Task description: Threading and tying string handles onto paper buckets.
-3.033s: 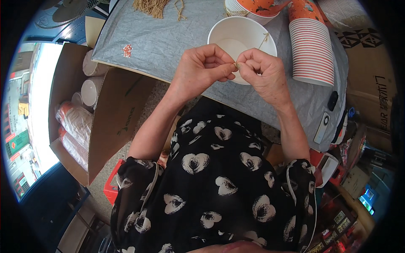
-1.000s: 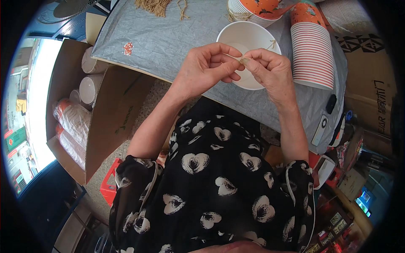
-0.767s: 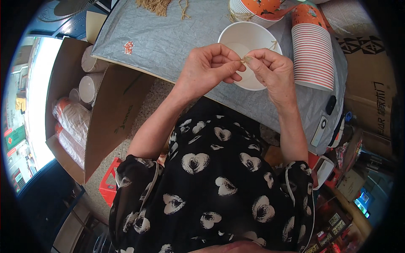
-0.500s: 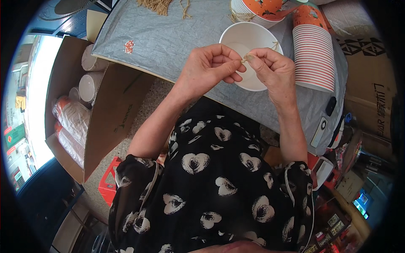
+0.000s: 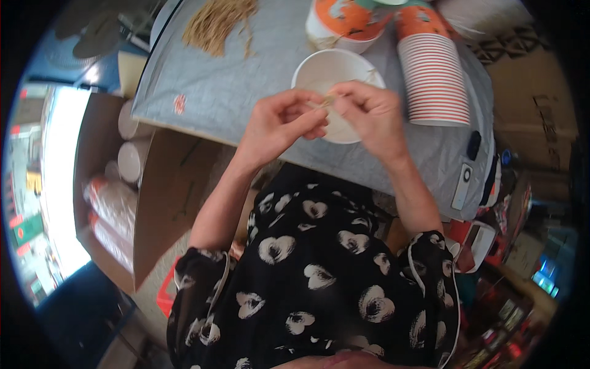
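Over the mouth of a white paper bucket (image 5: 341, 66), my two hands meet with their fingertips pinched together. Between them is a short bit of tan twine (image 5: 329, 101), mostly covered by the fingers. My left hand (image 5: 278, 125) closes thumb and forefinger on it, the other fingers curled. From the other side, my right hand (image 5: 373, 118) grips it with thumb and index finger. Another wisp of twine shows at the bucket's right rim. A loose bundle of tan twine strands (image 5: 216, 26) lies at the far left of the table.
On the grey-covered table (image 5: 215, 98), a tall stack of paper buckets (image 5: 435, 80) lies at the right, beside orange-printed buckets (image 5: 349, 24). Small red-white bits (image 5: 179, 104) sit left. An open carton (image 5: 166, 197) with wrapped cups stands left, below table height.
The whole view has shifted, so the table's things sit a little further left. My hands stay pinched together over the bucket; the twine between them shows slightly more.
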Demonstrator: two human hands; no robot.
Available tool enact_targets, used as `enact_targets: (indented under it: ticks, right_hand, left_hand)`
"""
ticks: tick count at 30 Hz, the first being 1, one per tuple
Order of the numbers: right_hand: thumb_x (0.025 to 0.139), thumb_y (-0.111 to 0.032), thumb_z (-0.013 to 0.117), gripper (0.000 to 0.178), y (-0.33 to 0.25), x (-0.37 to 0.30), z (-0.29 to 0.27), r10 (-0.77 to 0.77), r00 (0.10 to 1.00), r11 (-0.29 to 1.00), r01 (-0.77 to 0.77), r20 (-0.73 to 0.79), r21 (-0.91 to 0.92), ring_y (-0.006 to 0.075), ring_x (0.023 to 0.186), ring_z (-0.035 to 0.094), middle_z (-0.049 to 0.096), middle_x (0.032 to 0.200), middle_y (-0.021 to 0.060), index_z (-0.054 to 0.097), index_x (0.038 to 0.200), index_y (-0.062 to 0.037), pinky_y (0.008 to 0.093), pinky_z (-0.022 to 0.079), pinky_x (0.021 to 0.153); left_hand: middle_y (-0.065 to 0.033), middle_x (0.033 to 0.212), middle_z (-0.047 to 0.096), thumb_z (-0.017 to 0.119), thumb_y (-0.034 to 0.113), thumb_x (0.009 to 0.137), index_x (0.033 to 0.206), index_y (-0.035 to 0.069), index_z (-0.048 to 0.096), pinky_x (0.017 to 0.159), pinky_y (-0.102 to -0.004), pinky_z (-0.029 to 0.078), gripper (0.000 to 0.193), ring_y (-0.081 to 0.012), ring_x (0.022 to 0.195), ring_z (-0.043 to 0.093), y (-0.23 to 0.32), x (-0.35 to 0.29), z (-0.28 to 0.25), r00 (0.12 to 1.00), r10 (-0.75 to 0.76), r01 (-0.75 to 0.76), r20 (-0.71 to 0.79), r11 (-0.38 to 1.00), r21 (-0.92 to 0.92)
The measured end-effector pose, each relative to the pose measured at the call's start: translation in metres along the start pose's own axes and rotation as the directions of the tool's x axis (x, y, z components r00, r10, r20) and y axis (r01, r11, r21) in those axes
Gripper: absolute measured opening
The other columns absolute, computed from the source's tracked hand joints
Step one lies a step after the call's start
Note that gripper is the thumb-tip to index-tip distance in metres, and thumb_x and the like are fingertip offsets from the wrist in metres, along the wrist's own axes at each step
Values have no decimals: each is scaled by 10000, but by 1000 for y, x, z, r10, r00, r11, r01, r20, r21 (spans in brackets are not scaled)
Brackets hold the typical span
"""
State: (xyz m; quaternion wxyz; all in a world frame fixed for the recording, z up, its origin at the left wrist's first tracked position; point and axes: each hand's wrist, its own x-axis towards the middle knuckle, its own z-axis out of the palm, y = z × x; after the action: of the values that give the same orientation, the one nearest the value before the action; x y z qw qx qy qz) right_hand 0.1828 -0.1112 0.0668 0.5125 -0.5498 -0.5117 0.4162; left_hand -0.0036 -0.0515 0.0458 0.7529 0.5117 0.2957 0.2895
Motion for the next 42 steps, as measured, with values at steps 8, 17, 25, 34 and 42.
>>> enact_targets:
  ticks: [8, 17, 25, 34, 42]
  right_hand:
    - [892, -28, 695, 85, -29, -14, -34, -66, 983, 922, 125, 170, -365, 27, 623, 476, 529, 660, -23, 658, 951, 22, 231, 395, 551]
    - [923, -4, 649, 45, -35, -16, -69, -318, 943, 878, 255, -96, -404, 59, 715, 571, 606, 780, 14, 616, 926, 26, 222, 479, 644]
    - [911, -59, 682, 272, -86, 38, -45, -653, 754, 706, 637, 63, -310, 126, 970, 638, 680, 1060, 69, 629, 1172, -4, 270, 504, 861]
    - [665, -491, 909, 1276, -6, -40, -78, -389, 899, 906, 413, -199, 93, 253, 1438, 331, 317, 1555, 140, 147, 1566, -6, 409, 295, 1163]
    - [652, -548, 898, 1119, 17, -38, -122, -284, 867, 897, 391, -410, 206, 210, 1298, 487, 492, 1400, 93, 352, 1441, 30, 381, 409, 1085]
  left_hand:
    - [-57, 858, 733, 706, 138, 943, 1006, 35, 724, 538, -198, 483, 122, -66, 660, 666, 8, -8, 5, 999, 32, -25, -13, 932, 362]
    - [-47, 928, 737, 719, 84, 910, 942, 12, 734, 624, -230, 534, 80, -70, 704, 652, 0, -17, 10, 952, 249, -306, 178, 786, 538]
    - [-92, 870, 730, 649, 100, 978, 1044, -16, 679, 721, -237, 544, 137, -124, 805, 700, -1, -32, 29, 956, 289, -276, -59, 947, 162]
    - [-82, 1004, 699, 539, 161, 1043, 1146, 19, 591, 756, -237, 541, 183, -149, 876, 700, 5, -24, 49, 916, 321, -401, -241, 733, -550]
    - [-92, 1083, 684, 580, 155, 1019, 1211, 26, 577, 744, -254, 548, 232, -151, 890, 698, 10, 16, 77, 965, 254, -167, 70, 795, -583]
